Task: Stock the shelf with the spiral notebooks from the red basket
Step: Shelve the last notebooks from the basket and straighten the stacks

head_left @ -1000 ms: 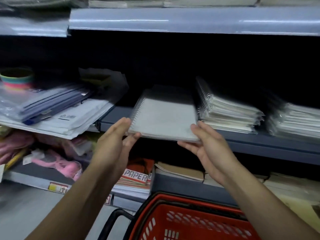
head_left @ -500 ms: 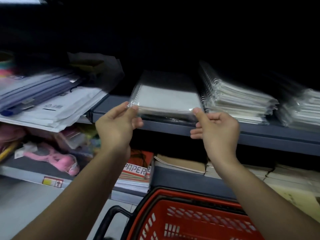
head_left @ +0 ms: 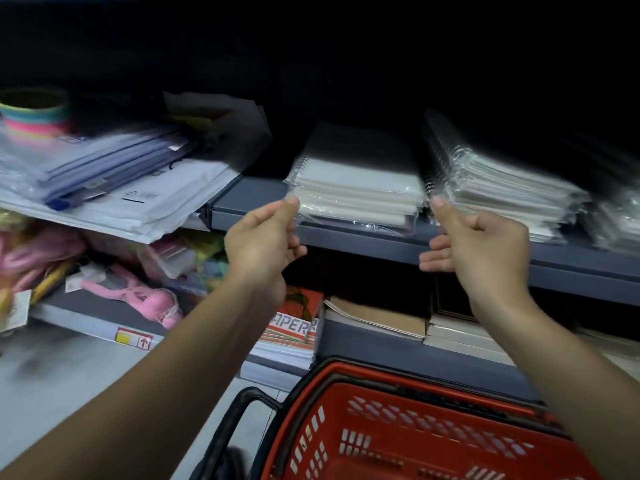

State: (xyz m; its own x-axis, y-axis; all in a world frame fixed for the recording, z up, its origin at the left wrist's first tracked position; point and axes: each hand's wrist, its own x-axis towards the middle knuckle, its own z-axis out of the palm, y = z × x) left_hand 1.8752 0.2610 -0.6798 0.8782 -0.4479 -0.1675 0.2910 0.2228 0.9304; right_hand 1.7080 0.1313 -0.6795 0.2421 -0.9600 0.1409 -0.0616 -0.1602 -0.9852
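Dim shelving bay, grey shelf (head_left: 346, 237) at chest height. Stack of spiral notebooks (head_left: 356, 188) lies flat on it, plastic-wrapped, coil edge on the left, long axis running front to back, short near edge overhanging the shelf lip slightly. Left hand (head_left: 259, 244) at the stack's near-left corner, thumb and forefinger pinched on the wrap there. Right hand (head_left: 481, 244) at the near-right corner, thumb up against the wrap, fingers loosely curled (contact unclear, blurred). Second notebook stack (head_left: 502, 188) just right. Red basket (head_left: 415, 431) below, near. Envelopes (head_left: 138, 202) piled at left.
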